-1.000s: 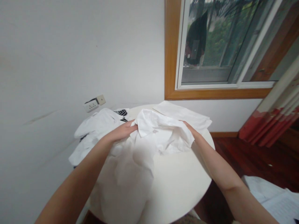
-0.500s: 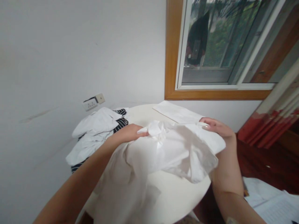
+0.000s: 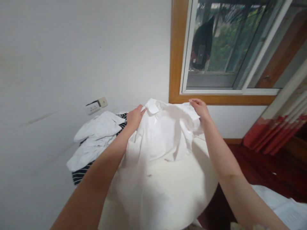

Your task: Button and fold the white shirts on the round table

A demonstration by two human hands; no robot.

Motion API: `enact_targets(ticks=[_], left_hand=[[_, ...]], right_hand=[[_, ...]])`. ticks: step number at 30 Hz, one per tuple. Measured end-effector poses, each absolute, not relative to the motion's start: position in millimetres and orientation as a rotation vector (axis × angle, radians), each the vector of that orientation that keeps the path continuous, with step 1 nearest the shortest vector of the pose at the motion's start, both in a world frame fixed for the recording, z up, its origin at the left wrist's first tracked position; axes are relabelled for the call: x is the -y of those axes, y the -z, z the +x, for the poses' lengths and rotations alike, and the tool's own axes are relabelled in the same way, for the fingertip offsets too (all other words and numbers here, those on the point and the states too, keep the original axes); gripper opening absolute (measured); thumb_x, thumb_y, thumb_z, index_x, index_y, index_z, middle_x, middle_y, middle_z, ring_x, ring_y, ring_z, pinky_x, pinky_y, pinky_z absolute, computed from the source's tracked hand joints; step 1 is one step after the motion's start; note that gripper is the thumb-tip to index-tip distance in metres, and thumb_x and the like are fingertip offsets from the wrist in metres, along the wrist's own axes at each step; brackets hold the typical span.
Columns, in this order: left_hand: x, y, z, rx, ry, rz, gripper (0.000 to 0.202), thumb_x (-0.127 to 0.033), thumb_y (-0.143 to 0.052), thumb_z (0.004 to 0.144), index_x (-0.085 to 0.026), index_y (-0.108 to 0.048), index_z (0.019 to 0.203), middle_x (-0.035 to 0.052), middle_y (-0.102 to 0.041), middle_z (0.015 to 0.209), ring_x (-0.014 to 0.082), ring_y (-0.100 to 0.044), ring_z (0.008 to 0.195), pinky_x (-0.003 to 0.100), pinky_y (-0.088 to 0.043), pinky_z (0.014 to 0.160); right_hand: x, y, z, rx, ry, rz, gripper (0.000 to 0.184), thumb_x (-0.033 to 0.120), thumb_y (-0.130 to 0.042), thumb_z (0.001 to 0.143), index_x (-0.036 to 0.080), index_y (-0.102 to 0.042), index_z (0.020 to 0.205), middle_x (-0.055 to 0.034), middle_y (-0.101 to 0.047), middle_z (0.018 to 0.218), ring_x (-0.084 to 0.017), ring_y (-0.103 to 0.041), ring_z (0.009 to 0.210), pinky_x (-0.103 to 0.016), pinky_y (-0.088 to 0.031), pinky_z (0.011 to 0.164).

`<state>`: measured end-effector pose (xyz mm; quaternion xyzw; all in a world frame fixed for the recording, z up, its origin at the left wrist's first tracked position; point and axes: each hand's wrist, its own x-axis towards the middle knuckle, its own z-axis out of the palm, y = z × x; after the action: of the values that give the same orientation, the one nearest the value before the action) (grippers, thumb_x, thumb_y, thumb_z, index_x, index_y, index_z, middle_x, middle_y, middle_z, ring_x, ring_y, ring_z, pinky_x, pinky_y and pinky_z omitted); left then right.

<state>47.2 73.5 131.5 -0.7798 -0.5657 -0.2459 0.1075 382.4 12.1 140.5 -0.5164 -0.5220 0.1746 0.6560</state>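
A white collared shirt (image 3: 165, 134) is stretched between my two hands over the far part of a round cream table (image 3: 182, 188). My left hand (image 3: 135, 117) pinches it beside the collar. At the other end, my right hand (image 3: 200, 110) is closed on the cloth near a shoulder or sleeve; which one I cannot tell. The shirt's left side hangs toward me and blurs into the pale tabletop. The white folded piece at the table's back is now hidden behind the shirt.
Left of my left hand lies a heap of white clothes (image 3: 98, 127) with black-and-white striped fabric (image 3: 81, 174) beneath. A wall socket (image 3: 92, 108) is above it. A wood-framed window (image 3: 216, 99) stands behind; a red and cream curtain (image 3: 263, 134) hangs right. White papers or cloth (image 3: 283, 204) lie lower right.
Both hands have moved away from me and up, carrying the shirt toward the wall. The bunched cloth has spread wider, and its collar now shows clearly.
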Motion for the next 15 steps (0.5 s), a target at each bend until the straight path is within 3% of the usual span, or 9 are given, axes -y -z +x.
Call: enact_targets(ticks=[4,7,9,12,15], left_hand=[[-91,-103,46,1.842,0.495,-2.177,0.042,-0.04,-0.036,0.094,-0.017,-0.045,0.127,0.0169,-0.062,0.114,0.0289,-0.058,0.108,0.038,-0.042,0.086],[-101,-81,34,1.924,0.261,-2.257,0.043,-0.035,-0.045,0.088,-0.018,-0.048,0.128,0.0173,-0.058,0.123,0.033,-0.053,0.115,0.045,-0.042,0.09],[-106,-73,25,1.984,0.2,-2.332,0.042,-0.034,-0.044,0.088,-0.018,-0.051,0.126,0.0163,-0.058,0.125,0.032,-0.054,0.114,0.043,-0.043,0.09],[-106,-73,17,1.959,0.31,-2.411,0.04,-0.032,-0.037,0.09,-0.018,-0.056,0.122,0.0141,-0.061,0.122,0.0261,-0.057,0.112,0.036,-0.044,0.091],[-87,-87,15,1.86,0.435,-2.444,0.041,-0.037,-0.03,0.092,-0.019,-0.062,0.112,0.0109,-0.065,0.116,0.023,-0.06,0.108,0.032,-0.045,0.09]], right_hand=[[-47,-104,373,1.223,-0.291,-1.332,0.047,0.048,-0.057,0.077,0.013,-0.063,0.108,-0.0092,-0.069,0.094,-0.017,-0.062,0.082,-0.032,-0.048,0.077],[-37,-82,371,1.464,-0.015,-1.473,0.04,0.033,-0.053,0.081,0.015,-0.062,0.116,-0.0129,-0.063,0.118,-0.022,-0.056,0.11,-0.038,-0.04,0.098],[-21,-73,371,1.574,0.14,-1.598,0.035,0.026,-0.051,0.083,0.016,-0.064,0.113,-0.0126,-0.063,0.12,-0.023,-0.053,0.115,-0.039,-0.035,0.103],[5,-69,372,1.686,0.086,-1.845,0.028,0.026,-0.047,0.085,0.016,-0.069,0.099,-0.0122,-0.068,0.103,-0.023,-0.061,0.099,-0.035,-0.043,0.092],[29,-70,369,1.852,-0.428,-2.017,0.027,0.028,-0.045,0.085,0.015,-0.069,0.089,-0.0094,-0.071,0.084,-0.019,-0.066,0.077,-0.027,-0.049,0.071]])
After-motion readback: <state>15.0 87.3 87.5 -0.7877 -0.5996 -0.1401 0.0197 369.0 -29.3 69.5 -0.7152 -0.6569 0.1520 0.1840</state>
